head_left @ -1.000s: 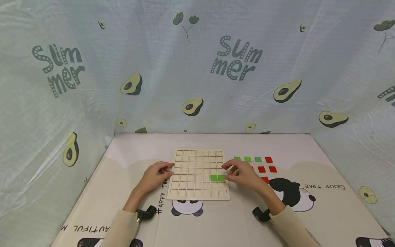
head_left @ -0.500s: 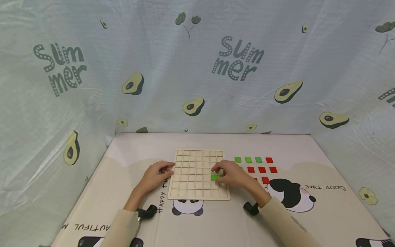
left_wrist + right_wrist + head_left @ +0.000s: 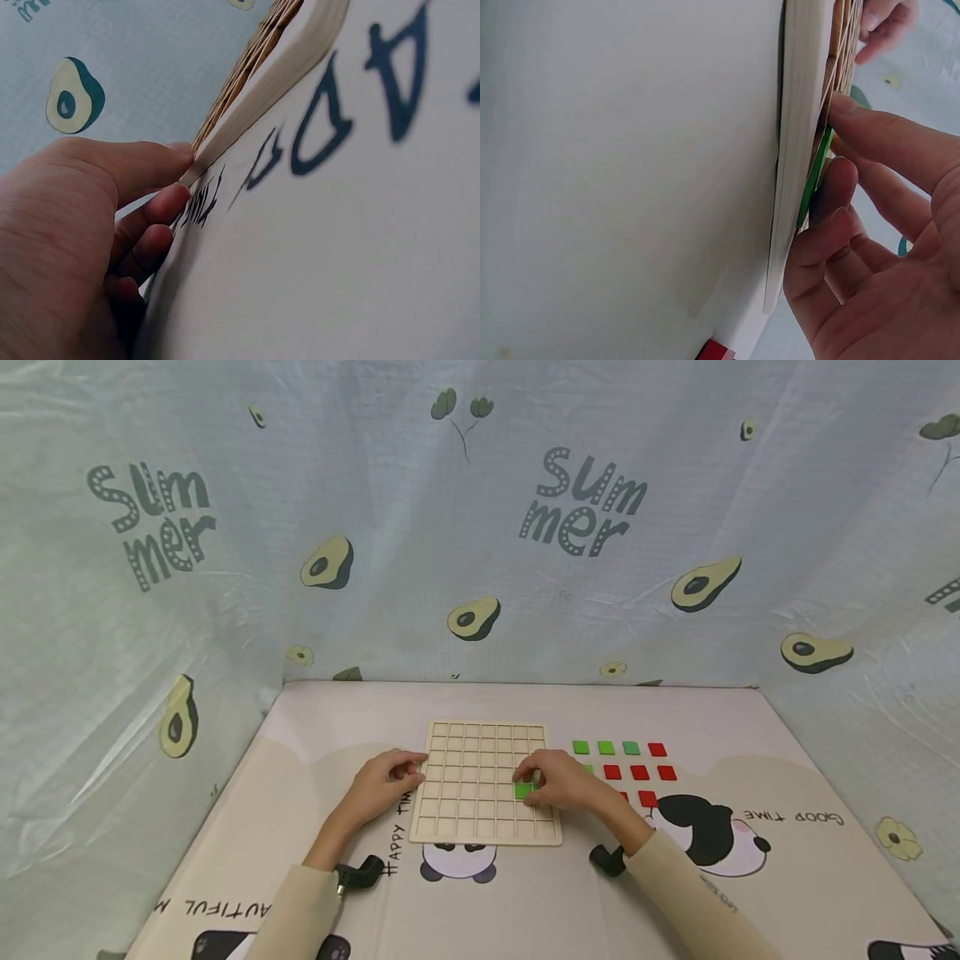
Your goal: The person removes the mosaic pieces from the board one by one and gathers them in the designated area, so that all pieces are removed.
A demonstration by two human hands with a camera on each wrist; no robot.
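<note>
A pale wooden grid board (image 3: 465, 793) lies on the table between both hands. My left hand (image 3: 381, 783) holds the board's left edge; in the left wrist view the thumb (image 3: 161, 159) rests on the rim, the other fingers curled beside it. My right hand (image 3: 564, 779) is over the board's right side, thumb and fingertips curled around a green tile (image 3: 814, 180) in the right wrist view. In the head view a green square tile (image 3: 522, 791) shows left of that hand's fingertips; the cell to its right is hidden by the hand.
Right of the board lie loose square tiles in rows: a green tile (image 3: 581, 747), a teal-green tile (image 3: 631, 748), several red tiles (image 3: 640, 772). The right hand partly covers some. A patterned curtain (image 3: 397, 518) stands behind and at both sides.
My right hand has moved left from the board's right edge onto the green tiles, covering the right one, and then stays about there. The left hand keeps its place.
</note>
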